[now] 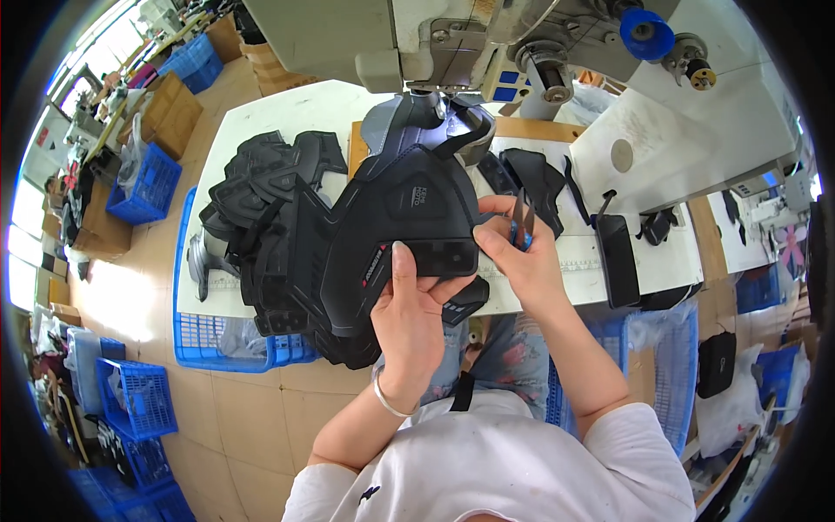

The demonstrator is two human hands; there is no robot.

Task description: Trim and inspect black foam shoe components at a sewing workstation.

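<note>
A large black moulded fabric panel [374, 209] with a small red-and-white label lies under the sewing machine head [435, 52] and reaches toward me. My left hand [409, 326] is closed on its near edge, thumb on top of a glossy dark strip and fingers beneath. At the panel's right edge, my right hand [529, 261] is closed, thumb and index finger at the fabric. Small thread snips [519, 222] with blue handles sit in that hand, blades pointing away from me. Whether the right fingertips also pinch a thread cannot be made out.
More black panels [261, 183] are piled at the left of the white table [261, 104]. On the right lie dark pieces [535, 178] and a black phone [617, 261]. Blue crates [209, 339] stand below the table; a blue thread spool [645, 35] sits on the machine.
</note>
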